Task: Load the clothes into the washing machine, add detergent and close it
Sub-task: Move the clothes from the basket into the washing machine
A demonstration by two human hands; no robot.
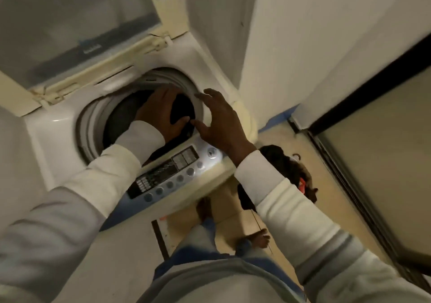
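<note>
Dim, warm indoor light; whole view soft with motion blur, wide-angle bending at the edges.

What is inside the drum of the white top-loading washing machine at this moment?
A dark bundled garment, held by the left hand, and the grey ribbed drum wall. The hand and white sleeve cover the drum's bottom and whatever lies lower down.
</note>
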